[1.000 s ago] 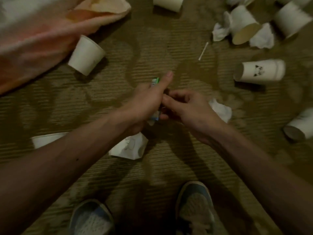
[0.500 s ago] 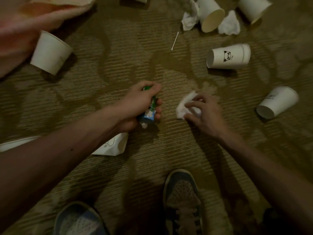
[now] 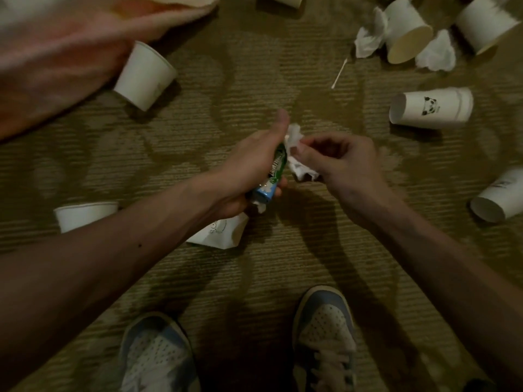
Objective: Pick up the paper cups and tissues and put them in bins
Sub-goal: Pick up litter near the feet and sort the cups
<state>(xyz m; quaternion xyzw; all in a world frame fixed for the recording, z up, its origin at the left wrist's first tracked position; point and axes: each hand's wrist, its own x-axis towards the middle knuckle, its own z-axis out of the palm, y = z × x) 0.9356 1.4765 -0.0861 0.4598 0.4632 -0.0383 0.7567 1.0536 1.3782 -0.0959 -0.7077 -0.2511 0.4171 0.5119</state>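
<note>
where half a second before the crumpled tissue [image 3: 294,142] lay on the carpet [image 3: 226,89], the right hand [image 3: 339,162] now pinched it, lifted, against the left hand [image 3: 249,171], itself closed round a green-and-blue packet [image 3: 273,176]; cups still strewn; no bin seen.

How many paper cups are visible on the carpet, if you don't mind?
8: top edge, upper left, two upper right, panda cup, right edge, left, flattened under left forearm.

Dim, warm light; soft shadows fall toward the camera, edges blurred.
</note>
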